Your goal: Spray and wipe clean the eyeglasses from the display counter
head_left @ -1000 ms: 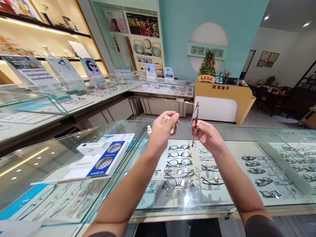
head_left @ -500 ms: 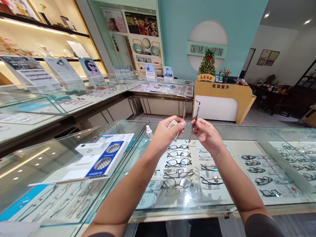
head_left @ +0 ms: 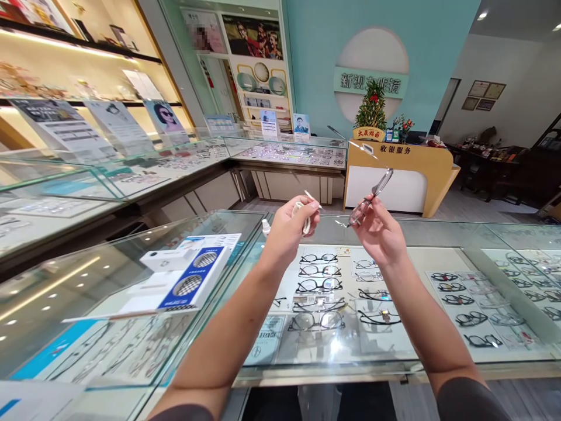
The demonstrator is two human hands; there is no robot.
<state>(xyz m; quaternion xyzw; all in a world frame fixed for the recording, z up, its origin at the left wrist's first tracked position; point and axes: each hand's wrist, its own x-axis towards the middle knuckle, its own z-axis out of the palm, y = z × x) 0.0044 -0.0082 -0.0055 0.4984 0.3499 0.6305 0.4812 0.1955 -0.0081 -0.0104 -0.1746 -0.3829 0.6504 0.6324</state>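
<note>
My right hand (head_left: 379,231) pinches a thin metal pair of glasses (head_left: 371,196) and holds it tilted up over the glass counter. My left hand (head_left: 287,225) is closed round a small white cloth (head_left: 303,216), a short way left of the frame and apart from it. Both hands hover above the display case (head_left: 438,231), where several dark-rimmed glasses (head_left: 318,286) lie in rows under the glass.
A small white bottle (head_left: 265,227) stands on the counter just left of my left hand. A blue-and-white box (head_left: 193,279) and a white box (head_left: 164,260) lie on the left case. A yellow cashier desk (head_left: 397,178) stands behind.
My right hand has turned the glasses from upright to a slant, up and to the right. My left hand has drawn slightly away from the frame, still gripping the cloth.
</note>
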